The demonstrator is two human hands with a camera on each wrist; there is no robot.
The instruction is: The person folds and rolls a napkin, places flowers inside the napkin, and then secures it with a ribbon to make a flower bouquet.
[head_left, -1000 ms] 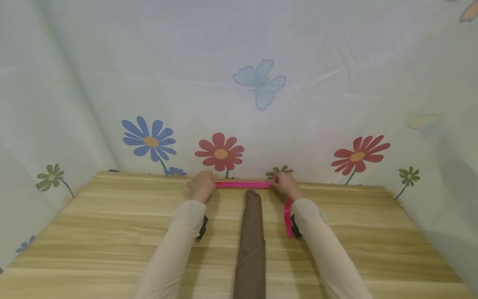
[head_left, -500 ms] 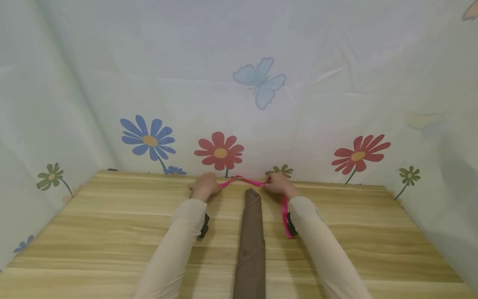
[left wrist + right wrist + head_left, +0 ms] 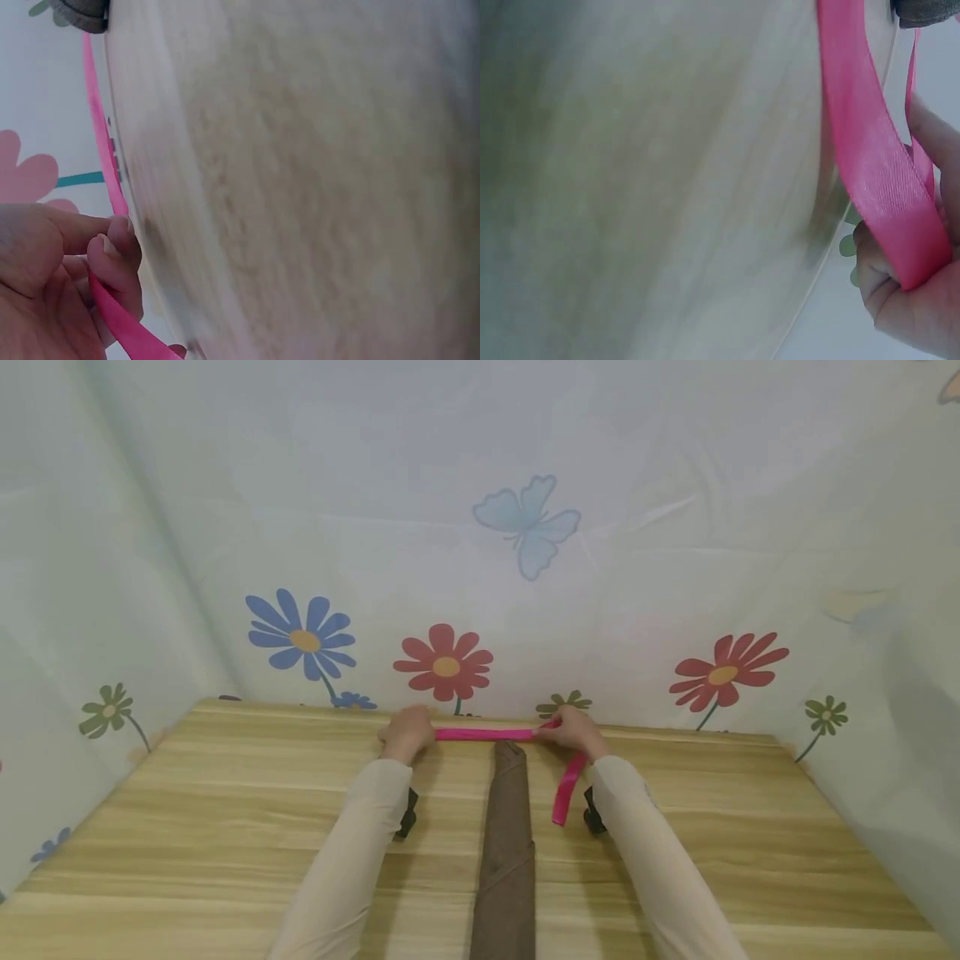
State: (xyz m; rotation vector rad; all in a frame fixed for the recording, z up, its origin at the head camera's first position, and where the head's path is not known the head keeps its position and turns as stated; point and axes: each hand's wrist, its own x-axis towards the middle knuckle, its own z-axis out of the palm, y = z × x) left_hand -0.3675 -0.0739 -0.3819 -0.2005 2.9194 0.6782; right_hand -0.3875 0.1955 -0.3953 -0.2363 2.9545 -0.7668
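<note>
A pink satin ribbon [image 3: 483, 735] runs nearly straight between my two hands near the table's far edge. My left hand [image 3: 407, 732] pinches it between thumb and finger, and a tail of ribbon [image 3: 127, 326] hangs out of the palm in the left wrist view. My right hand [image 3: 573, 731] holds the other side with thumb and fingers. From that hand a loose ribbon end [image 3: 567, 793] drops toward the table. Between my arms lies a long brown rolled cloth bundle [image 3: 504, 852], its narrow tip just short of the taut ribbon.
The wood-grain table [image 3: 225, 835] carries the bundle and ends at a pale curtain [image 3: 360, 543] printed with flowers and a butterfly. More curtain stands at both sides. Black wrist mounts [image 3: 594, 814] sit under the sleeves.
The ribbon was straight, then bowed upward as the right hand came slightly inward. It is straight again, with the right fingers re-gripping nearer the bundle. The loose end has swung left.
</note>
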